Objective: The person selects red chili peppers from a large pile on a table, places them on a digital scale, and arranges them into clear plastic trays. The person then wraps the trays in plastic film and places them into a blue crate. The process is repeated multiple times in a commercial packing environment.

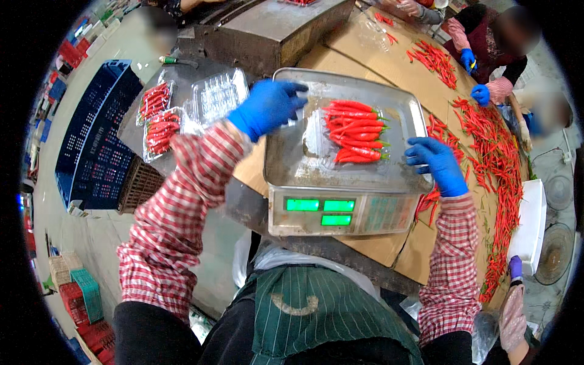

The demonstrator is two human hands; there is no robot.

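Note:
A bunch of red chili peppers (356,131) lies on the steel pan (292,167) of a weighing scale (380,213), apparently in a clear plastic tray (314,137). Green digits glow on the scale's front. My left hand (266,109), in a blue glove, hovers over the pan's left edge with fingers apart and nothing visible in them. At the opposite edge, my right hand (439,164), also blue-gloved, has its fingers stretched toward the peppers without touching them. Left of the scale are two clear packs of chilies (161,131) and clear lidded trays (219,94).
Loose chilies (496,176) are heaped along the cardboard-covered table (401,79). Co-workers' gloved hands (474,76) are at its far right side. A metal block (277,36) stands behind the scale. Blue crates (100,137) stand to the left, a white box (528,228) at right.

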